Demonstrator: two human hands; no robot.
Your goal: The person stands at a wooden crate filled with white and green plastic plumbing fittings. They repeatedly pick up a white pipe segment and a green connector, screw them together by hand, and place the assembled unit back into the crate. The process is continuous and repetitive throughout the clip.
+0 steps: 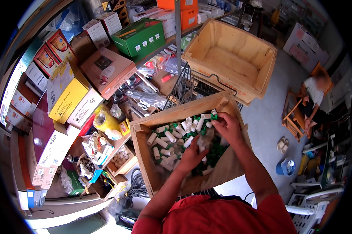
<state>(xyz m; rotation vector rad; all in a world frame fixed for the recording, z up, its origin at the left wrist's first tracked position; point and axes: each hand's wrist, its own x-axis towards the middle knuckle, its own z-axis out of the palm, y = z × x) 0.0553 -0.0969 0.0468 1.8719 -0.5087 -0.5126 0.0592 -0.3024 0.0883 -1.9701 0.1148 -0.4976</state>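
Note:
A wooden box (160, 121) in front of me holds many short white plastic tubes (170, 136) with green ends, heaped to the left. Green plastic pieces (217, 154) show in the lower right of the box. My right hand (228, 128) is at the box's far right, its thumb and fingers pinching a short white tube with a green end (214, 114). Over the middle of the heap, my left hand (190, 156) has its fingers spread. A white tube shows between its thumb and fingers, and I cannot make out a grip on it.
An empty wooden crate (228, 54) rests beyond the box, by a black wire basket (183, 87). Shelves at left carry a green carton (139, 39), a yellow carton (68, 91) and loose goods. A person (314, 91) sits at right, near slippers (282, 144) and a blue bucket (286, 167).

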